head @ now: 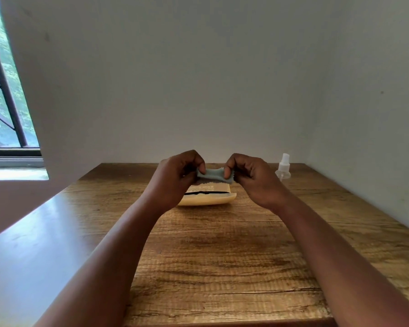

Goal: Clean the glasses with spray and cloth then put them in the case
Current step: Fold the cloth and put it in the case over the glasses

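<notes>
You hold the cloth (213,175) between both hands above the case (207,199). Your left hand (178,175) pinches its left end and your right hand (248,177) pinches its right end, so the cloth is stretched in the air between your fingertips. The case lies open on the table (222,256), just under your hands. A dark line shows inside the case; I think it is the frame of the glasses (207,192), but it is too small to be sure. The spray (283,167) stands upright on the far right of the table, apart from your hands.

I judge the task is near its beginning: the cloth is taken, while spraying and wiping seem not yet done. Your hands hide the back part of the case, and the print inside it cannot be read.
</notes>
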